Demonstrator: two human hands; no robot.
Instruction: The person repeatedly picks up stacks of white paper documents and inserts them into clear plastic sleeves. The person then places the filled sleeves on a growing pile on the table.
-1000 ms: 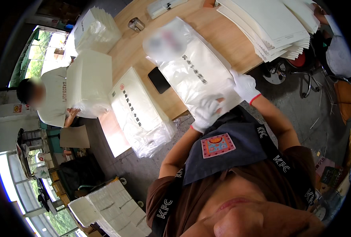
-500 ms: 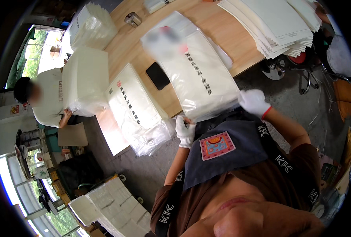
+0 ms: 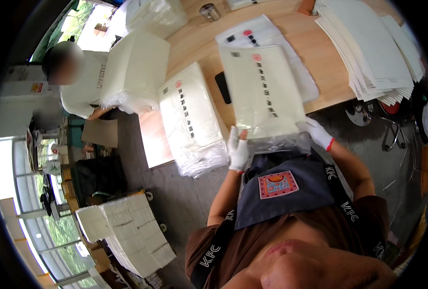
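Note:
In front of me lies a cream-white stack of printed plastic bags (image 3: 264, 91), its clear near edge crumpled and shiny. Both hands wear white gloves with some bare fingertips. My left hand (image 3: 237, 150) holds the stack's near left corner, thumb on top and fingers along the side. At the near right corner, my right hand (image 3: 317, 133) grips the edge, its fingertips partly hidden. Under the stack's far right side shows another printed plastic bag (image 3: 300, 72). A black phone (image 3: 222, 88) is partly covered by the stack's left edge.
Left of me is a second stack of printed bags (image 3: 192, 108). Beyond it, a co-worker (image 3: 84, 82) stands at a tall bag pile (image 3: 134, 67). Fanned white sheets (image 3: 368, 43) lie at the far right of the wooden table (image 3: 327, 58). A metal cup (image 3: 209, 12) stands at the back.
The stack between my hands has shifted left and turned, now overlapping the phone and baring the bag beneath. My left hand's fingers have straightened from a curled grip. The view has shifted too.

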